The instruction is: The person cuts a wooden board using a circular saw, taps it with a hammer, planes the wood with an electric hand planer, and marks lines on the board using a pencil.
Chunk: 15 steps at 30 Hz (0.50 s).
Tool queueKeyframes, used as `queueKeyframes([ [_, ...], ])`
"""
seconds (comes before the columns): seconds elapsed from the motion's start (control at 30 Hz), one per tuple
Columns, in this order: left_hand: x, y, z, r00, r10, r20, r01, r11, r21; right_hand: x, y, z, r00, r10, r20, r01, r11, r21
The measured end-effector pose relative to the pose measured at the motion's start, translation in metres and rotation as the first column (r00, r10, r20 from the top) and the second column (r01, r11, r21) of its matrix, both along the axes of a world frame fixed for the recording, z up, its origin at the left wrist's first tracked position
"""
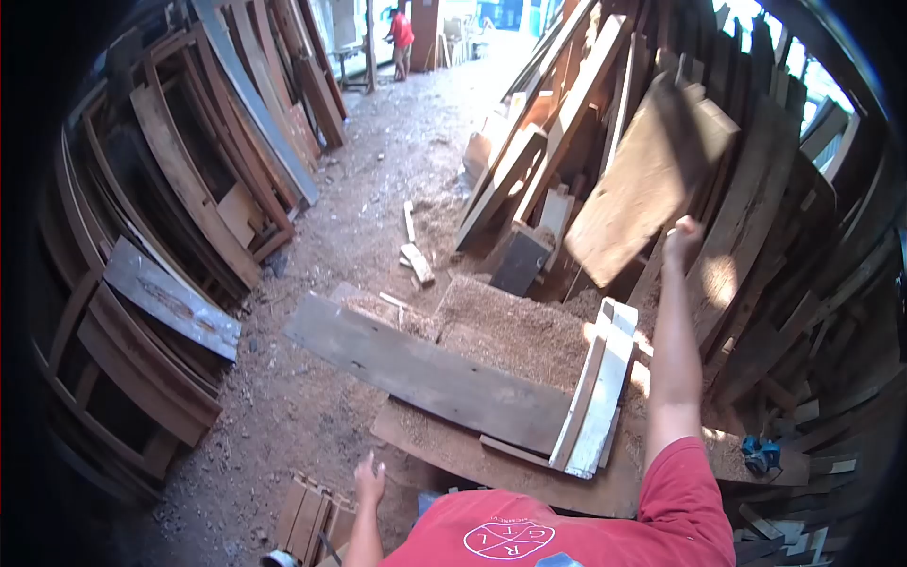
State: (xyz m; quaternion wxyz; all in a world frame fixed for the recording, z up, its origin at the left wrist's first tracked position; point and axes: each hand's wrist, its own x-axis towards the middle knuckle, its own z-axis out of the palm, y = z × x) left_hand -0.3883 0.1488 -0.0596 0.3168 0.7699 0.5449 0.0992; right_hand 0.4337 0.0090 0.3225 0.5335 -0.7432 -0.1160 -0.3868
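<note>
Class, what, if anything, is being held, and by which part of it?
The right hand holds the wide board, seemingly by its near long edge; exact finger placement is unclear. The left hand holds nothing.

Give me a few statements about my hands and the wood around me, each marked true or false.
1. The right hand is up at the edge of a wide board. True.
2. The left hand is gripping a blue tool. False: it holds nothing; the blue tool lies off to the right.
3. A white-painted board lies at one end of the long grey plank. True.
4. The other person wears a blue shirt. False: the shirt is red.
</note>
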Motion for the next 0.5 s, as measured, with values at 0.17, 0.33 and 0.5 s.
queueKeyframes([
  [0.17,-0.052,-0.044,-0.065,0.995,0.011,-0.101,-0.039,0.96,-0.278,-0.102,0.015,-0.125,0.814,0.456,-0.358,-0.555,0.793,-0.251],
  [0.33,-0.093,-0.063,-0.083,0.896,-0.29,-0.336,-0.002,0.753,-0.658,-0.272,-0.061,-0.211,0.422,0.21,-0.882,-0.768,0.6,-0.224],
  [0.5,-0.105,-0.01,-0.097,0.826,-0.45,-0.339,0.113,0.722,-0.683,-0.385,-0.125,-0.241,0.461,-0.332,-0.823,-0.611,0.554,-0.566],
])
